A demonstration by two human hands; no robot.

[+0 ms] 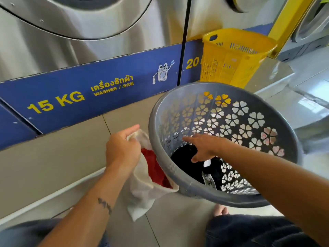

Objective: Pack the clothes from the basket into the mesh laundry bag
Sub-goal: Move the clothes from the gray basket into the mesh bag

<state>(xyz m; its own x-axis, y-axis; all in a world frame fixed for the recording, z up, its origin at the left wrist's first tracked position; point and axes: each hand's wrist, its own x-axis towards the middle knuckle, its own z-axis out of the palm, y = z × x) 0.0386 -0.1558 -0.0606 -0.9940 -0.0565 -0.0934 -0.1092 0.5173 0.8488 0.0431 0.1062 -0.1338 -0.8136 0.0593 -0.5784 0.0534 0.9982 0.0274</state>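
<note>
head view: the mesh laundry bag (142, 193) is found at 7 o'clock of the frame's centre. its mouth is pinched at the upper edge by the left hand (122, 148), and its body hangs down to the tiled floor (53, 166). it lies just beside the rim of the grey basket (154, 122), on the basket's 9 o'clock side. a red garment (156, 170) is seen inside the open mouth. the right hand (204, 148) is reached into the tilted basket, index finger and thumb spread over a black garment (185, 163) at the bottom. nothing is gripped by it yet, and whether the cloth is touched cannot be told.

the bag's mouth is held at one edge only, so it may sag shut as the black garment is carried across, and the cloth may be dropped on the floor between basket and bag. the basket is tipped toward the person and is not seen to be steadied. a hard pull, or cloth snagged in the cut-out wall, may roll it over. the red garment may be dragged out if the next piece is stuffed carelessly.

counted: two hands, one mesh bag, one red garment in it, and one black garment in the basket, though more beneath cannot be ruled out. one grey basket is counted, and one yellow basket (231, 57) well apart at 1 o'clock.
</note>
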